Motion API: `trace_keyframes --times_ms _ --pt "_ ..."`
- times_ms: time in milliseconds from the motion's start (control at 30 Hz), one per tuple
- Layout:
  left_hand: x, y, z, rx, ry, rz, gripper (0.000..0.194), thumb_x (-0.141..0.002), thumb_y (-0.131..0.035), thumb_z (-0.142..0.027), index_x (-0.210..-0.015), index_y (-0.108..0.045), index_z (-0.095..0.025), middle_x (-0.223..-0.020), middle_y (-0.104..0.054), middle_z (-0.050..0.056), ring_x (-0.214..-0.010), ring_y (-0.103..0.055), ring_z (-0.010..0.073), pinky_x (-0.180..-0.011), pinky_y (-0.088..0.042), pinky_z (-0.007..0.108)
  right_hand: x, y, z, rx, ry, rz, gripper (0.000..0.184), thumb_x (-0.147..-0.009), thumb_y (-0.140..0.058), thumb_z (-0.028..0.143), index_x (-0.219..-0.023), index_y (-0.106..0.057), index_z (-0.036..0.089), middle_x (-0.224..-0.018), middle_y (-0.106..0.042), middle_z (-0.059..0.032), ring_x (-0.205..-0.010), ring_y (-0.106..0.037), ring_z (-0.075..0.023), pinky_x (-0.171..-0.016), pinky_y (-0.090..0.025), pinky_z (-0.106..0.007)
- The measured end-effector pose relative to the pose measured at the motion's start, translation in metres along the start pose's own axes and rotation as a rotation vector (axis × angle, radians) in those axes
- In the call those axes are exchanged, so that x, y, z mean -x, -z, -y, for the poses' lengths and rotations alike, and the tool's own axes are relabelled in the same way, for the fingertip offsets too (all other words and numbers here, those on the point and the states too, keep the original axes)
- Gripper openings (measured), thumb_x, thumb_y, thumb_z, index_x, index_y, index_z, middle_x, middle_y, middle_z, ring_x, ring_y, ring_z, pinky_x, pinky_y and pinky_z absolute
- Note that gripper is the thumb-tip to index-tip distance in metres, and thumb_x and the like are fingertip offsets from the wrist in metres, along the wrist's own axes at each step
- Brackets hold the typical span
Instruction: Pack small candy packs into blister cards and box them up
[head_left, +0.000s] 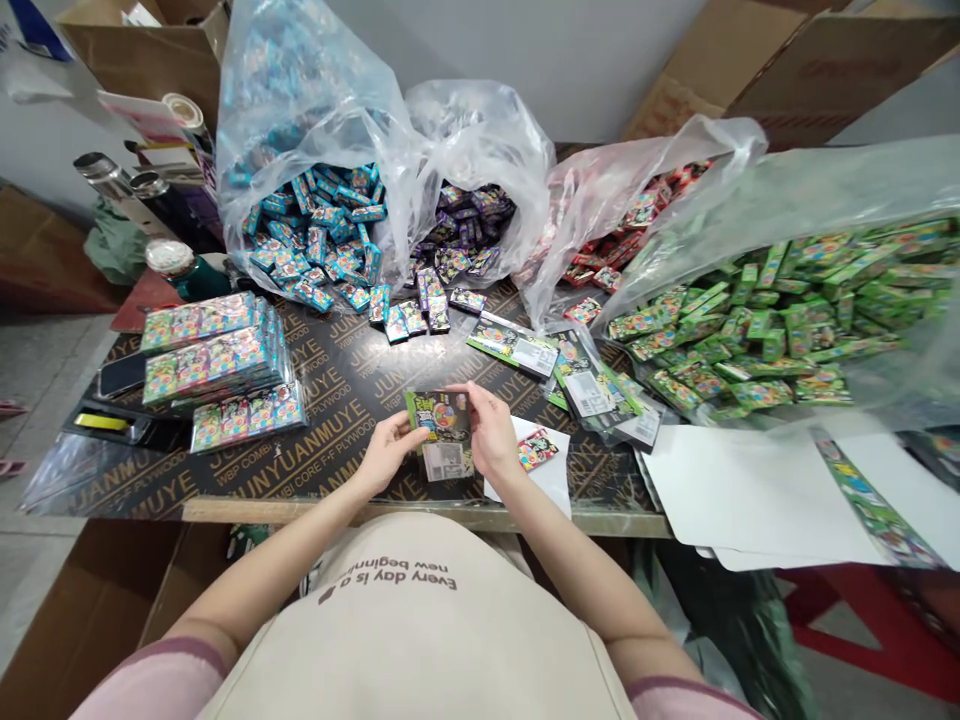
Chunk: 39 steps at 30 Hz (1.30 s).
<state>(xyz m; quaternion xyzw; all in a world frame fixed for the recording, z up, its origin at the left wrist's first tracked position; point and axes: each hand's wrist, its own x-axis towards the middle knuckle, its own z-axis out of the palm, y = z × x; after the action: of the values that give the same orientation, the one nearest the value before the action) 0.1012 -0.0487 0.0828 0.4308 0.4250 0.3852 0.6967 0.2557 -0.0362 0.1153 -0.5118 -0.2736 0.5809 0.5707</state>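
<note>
Between both hands, just above the table's front edge, is a flat green-and-black printed carton [442, 418] with a round coloured picture and a pale printed panel low down. My left hand [391, 448] pinches its left edge, thumb on the front. Its right edge is gripped by my right hand [491, 430], fingers along the top corner. Right beside that hand, a small red-and-white printed box [534, 450] lies on a white sheet [555, 475]. More flat green-and-black cartons [517, 342] lie behind, some in an overlapping pile [592, 385] to the right.
Open plastic bags spill small boxes across the back: blue [330, 225], purple [469, 215], red [637, 215] and green [787, 310]. Wrapped multicoloured packs [210, 350] are stacked at left, near a phone [121, 375] and a lidded jar [184, 270]. White sheets [750, 490] overhang the right front edge.
</note>
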Motion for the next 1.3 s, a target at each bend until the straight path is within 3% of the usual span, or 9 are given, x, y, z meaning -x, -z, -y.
trace_keyframes --times_ms 267,400,500,667,767,933,1033,1133,1300 --pt "-0.001 0.006 -0.019 -0.074 0.059 0.141 0.04 -0.067 -0.076 -0.039 -0.097 -0.07 -0.014 -0.097 -0.072 0.007 -0.091 -0.065 0.0231 -0.089 -0.046 0.034 -0.001 0.0 -0.011 -0.101 0.057 -0.126 0.026 -0.067 -0.071 0.046 -0.068 -0.069 0.021 -0.075 -0.074 -0.0036 -0.079 -0.069 -0.0227 -0.082 -0.054 -0.037" --pt "-0.001 0.002 -0.018 0.102 0.166 -0.09 0.048 -0.072 -0.064 -0.059 -0.084 -0.07 -0.012 -0.082 -0.072 0.007 -0.075 -0.065 0.0195 -0.07 -0.048 0.028 0.003 -0.003 -0.02 -0.071 -0.01 -0.08 0.032 -0.072 -0.064 0.052 -0.074 -0.07 0.02 -0.078 -0.074 -0.0051 -0.081 -0.07 -0.0237 -0.079 -0.054 -0.037" --pt "-0.006 -0.004 -0.021 0.286 0.183 -0.277 0.043 -0.066 -0.071 -0.055 -0.075 -0.067 -0.013 -0.072 -0.07 0.005 -0.066 -0.063 0.0162 -0.067 -0.047 0.027 0.009 -0.01 -0.027 -0.136 -0.026 -0.064 0.046 -0.08 -0.047 0.059 -0.078 -0.07 0.019 -0.083 -0.075 -0.0068 -0.083 -0.069 -0.0232 -0.077 -0.054 -0.036" --pt "-0.014 -0.003 -0.034 0.44 0.294 -0.287 0.025 -0.062 -0.072 -0.037 -0.069 -0.066 -0.014 -0.067 -0.069 0.002 -0.063 -0.06 0.014 -0.069 -0.049 0.028 0.01 -0.018 -0.034 -0.145 0.009 -0.097 0.027 -0.076 -0.055 0.041 -0.076 -0.07 0.019 -0.083 -0.074 -0.0056 -0.082 -0.069 -0.0223 -0.079 -0.054 -0.035" --pt "-0.011 0.001 -0.044 0.31 0.247 -0.222 0.016 -0.06 -0.067 -0.025 -0.072 -0.067 -0.015 -0.074 -0.07 0.003 -0.068 -0.062 0.0147 -0.068 -0.048 0.027 0.006 -0.015 -0.032 -0.08 0.054 -0.088 0.017 -0.072 -0.06 0.033 -0.081 -0.068 0.02 -0.082 -0.074 -0.0046 -0.079 -0.068 -0.0205 -0.079 -0.054 -0.036" --pt "0.002 0.002 -0.058 -0.226 -0.186 -0.257 0.01 -0.063 -0.068 -0.016 -0.071 -0.073 -0.018 -0.079 -0.07 0.004 -0.079 -0.063 0.0168 -0.077 -0.048 0.028 0.006 0.003 -0.025 0.132 0.25 -0.015 0.014 -0.076 -0.065 0.032 -0.086 -0.071 0.024 -0.088 -0.074 -0.0034 -0.081 -0.069 -0.0203 -0.083 -0.053 -0.038" --pt "0.006 0.002 -0.062 -0.441 -0.315 -0.206 0.006 -0.068 -0.07 -0.021 -0.071 -0.075 -0.02 -0.081 -0.072 0.006 -0.08 -0.064 0.0195 -0.079 -0.049 0.031 0.011 0.015 -0.019 0.327 0.394 0.068 0.013 -0.079 -0.065 0.033 -0.086 -0.074 0.027 -0.094 -0.074 -0.0032 -0.092 -0.068 -0.0223 -0.091 -0.051 -0.041" --pt "0.003 0.006 -0.064 -0.492 -0.302 -0.168 0.008 -0.068 -0.074 -0.026 -0.071 -0.076 -0.019 -0.077 -0.072 0.006 -0.073 -0.065 0.0193 -0.075 -0.05 0.031 0.014 0.02 -0.012 0.39 0.427 0.123 0.012 -0.078 -0.067 0.032 -0.084 -0.076 0.028 -0.095 -0.074 -0.0028 -0.092 -0.068 -0.0231 -0.091 -0.052 -0.041" --pt "-0.008 0.012 -0.071 -0.437 -0.127 -0.102 0.017 -0.063 -0.078 -0.031 -0.07 -0.075 -0.016 -0.066 -0.071 0.005 -0.06 -0.063 0.0176 -0.061 -0.049 0.027 0.01 0.017 0.002 0.261 0.171 0.151 0.014 -0.07 -0.075 0.034 -0.079 -0.075 0.023 -0.076 -0.074 -0.0025 -0.069 -0.069 -0.0214 -0.067 -0.056 -0.036"
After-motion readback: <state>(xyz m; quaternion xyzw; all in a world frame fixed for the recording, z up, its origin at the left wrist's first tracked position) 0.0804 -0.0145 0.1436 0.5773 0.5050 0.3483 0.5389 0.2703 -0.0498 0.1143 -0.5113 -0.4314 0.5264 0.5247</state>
